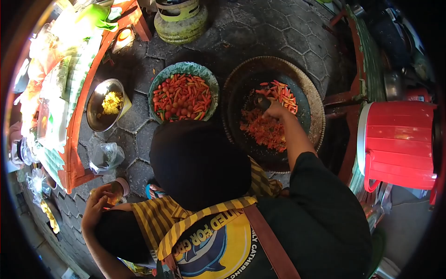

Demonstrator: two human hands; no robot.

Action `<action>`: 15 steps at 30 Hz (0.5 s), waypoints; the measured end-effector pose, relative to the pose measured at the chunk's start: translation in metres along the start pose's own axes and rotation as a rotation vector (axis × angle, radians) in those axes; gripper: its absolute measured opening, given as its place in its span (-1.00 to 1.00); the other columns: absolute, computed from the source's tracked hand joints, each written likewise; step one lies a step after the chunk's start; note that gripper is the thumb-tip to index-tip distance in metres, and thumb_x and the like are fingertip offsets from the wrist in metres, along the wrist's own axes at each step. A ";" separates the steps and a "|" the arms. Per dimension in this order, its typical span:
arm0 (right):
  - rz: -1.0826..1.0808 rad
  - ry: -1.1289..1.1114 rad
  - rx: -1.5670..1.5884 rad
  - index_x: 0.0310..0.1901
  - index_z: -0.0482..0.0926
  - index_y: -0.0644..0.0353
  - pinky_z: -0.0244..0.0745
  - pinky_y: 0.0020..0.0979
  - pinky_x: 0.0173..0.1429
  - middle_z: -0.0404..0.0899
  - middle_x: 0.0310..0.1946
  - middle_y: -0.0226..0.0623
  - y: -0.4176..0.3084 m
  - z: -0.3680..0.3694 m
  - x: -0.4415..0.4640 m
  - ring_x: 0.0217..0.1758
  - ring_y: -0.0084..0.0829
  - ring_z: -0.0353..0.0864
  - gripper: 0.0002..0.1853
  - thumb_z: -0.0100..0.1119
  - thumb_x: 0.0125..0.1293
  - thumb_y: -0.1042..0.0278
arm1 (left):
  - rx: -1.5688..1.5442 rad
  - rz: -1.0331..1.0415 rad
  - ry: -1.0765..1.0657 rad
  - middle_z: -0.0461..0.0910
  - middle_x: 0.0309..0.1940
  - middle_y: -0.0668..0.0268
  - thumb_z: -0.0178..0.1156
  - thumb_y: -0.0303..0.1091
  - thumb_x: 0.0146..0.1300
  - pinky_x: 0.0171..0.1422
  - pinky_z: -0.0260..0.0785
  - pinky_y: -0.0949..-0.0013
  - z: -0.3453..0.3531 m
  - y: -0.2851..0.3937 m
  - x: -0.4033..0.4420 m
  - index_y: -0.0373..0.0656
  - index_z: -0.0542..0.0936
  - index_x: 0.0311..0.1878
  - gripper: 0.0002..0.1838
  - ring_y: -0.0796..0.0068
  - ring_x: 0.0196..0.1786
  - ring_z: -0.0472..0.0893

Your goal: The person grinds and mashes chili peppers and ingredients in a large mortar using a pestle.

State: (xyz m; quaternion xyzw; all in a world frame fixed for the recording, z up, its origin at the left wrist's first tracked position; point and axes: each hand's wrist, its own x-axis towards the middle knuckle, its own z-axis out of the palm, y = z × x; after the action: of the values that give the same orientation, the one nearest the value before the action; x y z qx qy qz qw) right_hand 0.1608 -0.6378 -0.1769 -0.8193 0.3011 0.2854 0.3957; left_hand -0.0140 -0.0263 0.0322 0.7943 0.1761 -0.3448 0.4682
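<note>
My right hand (pixel 277 110) is closed round a dark stone pestle (pixel 263 102) over a wide, shallow dark mortar (pixel 297 135). Under the pestle lies crushed red chili (pixel 265 130), with whole red and orange chilies (pixel 283 95) heaped on the far side. My left hand (pixel 96 202) is by my knee, fingers apart and loosely bent, seemingly holding nothing. Just beyond it is a lidded jar (pixel 121 187), partly hidden. Left of the mortar stands a green patterned basin (pixel 214 90) filled with red chilies and small round tomatoes.
A metal bowl (pixel 96 116) with yellow pieces and a clear plastic bag (pixel 107 157) are on the paving at left. An orange-edged table (pixel 74 153) borders that side. A green gas cylinder (pixel 180 25) stands ahead; a red cooler (pixel 399 142) is at right.
</note>
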 end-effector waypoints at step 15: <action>0.157 -0.082 0.396 -0.14 0.40 0.11 0.10 -0.54 -0.77 0.35 -0.70 -0.51 0.013 -0.038 -0.007 -0.82 -0.65 0.23 -0.65 0.28 0.03 0.50 | 0.012 -0.034 0.011 0.48 -0.10 0.28 -0.03 -0.36 0.27 -0.14 0.49 0.43 -0.001 -0.001 -0.007 -0.15 0.37 0.20 -0.59 0.42 -0.19 0.58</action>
State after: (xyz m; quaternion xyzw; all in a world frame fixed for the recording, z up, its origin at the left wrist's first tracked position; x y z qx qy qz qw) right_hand 0.1552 -0.6736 -0.1580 -0.6873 0.3979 0.2837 0.5375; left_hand -0.0195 -0.0246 0.0368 0.7957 0.1904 -0.3494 0.4566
